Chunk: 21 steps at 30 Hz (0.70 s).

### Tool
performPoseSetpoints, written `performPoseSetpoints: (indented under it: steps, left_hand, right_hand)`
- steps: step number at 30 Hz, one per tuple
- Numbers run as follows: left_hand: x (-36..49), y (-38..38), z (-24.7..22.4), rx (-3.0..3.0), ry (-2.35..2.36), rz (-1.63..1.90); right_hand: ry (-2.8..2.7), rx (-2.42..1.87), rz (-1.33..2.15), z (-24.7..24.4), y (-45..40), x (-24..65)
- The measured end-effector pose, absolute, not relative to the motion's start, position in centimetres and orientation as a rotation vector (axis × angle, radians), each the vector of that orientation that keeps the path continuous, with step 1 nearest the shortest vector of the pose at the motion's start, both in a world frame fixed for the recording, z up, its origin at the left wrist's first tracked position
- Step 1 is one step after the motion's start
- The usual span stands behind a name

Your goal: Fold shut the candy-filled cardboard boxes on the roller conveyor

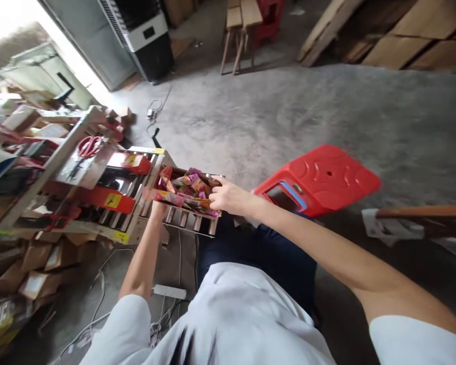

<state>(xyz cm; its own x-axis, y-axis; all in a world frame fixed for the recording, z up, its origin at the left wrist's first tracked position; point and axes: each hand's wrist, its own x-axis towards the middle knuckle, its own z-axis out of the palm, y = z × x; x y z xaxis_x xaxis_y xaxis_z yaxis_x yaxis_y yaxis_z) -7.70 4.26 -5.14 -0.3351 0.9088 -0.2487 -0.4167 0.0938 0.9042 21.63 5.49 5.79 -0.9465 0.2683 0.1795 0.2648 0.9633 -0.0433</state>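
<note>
A shallow box filled with several colourful packets rests on the roller end of a conveyor-like machine. My left hand grips the box's near left edge from below. My right hand holds its right side, fingers curled over the rim and touching the packets. Both arms reach forward over my lap.
A red plastic stool lies tipped to the right of my right arm. The machine with red parts and red scissors stands at left, cardboard boxes beneath it. A power strip and cables lie on the concrete floor. Wooden boards are stacked far back.
</note>
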Motion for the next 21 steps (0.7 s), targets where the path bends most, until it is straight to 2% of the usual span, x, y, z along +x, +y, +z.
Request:
performPoseSetpoints:
  steps: [4, 8, 11, 14, 21]
  left_hand:
    - [-11.7, 1.9, -3.6, 0.689, 1.286, 1.559]
    - [-13.7, 1.5, -1.7, 0.863, 1.269, 1.533]
    - [-14.5, 2.5, 0.6, 1.185, 1.268, 1.338]
    - [-15.1, 4.0, 3.2, 1.449, 1.341, 1.144]
    - [-14.1, 7.1, 5.9, 1.613, 1.482, 0.683]
  right_hand:
    - [-2.851, -0.303, 0.19, 4.6, 8.4, 18.5]
    - [-2.522, -0.465, 0.595, 3.2, 8.0, 19.7]
    - [-2.411, -0.597, 0.817, 2.0, 8.1, 19.9]
    - [-2.5, -0.559, 0.859, 1.7, 8.8, 17.8]
    - [-2.632, -0.491, 1.053, 1.0, 11.2, 12.9]
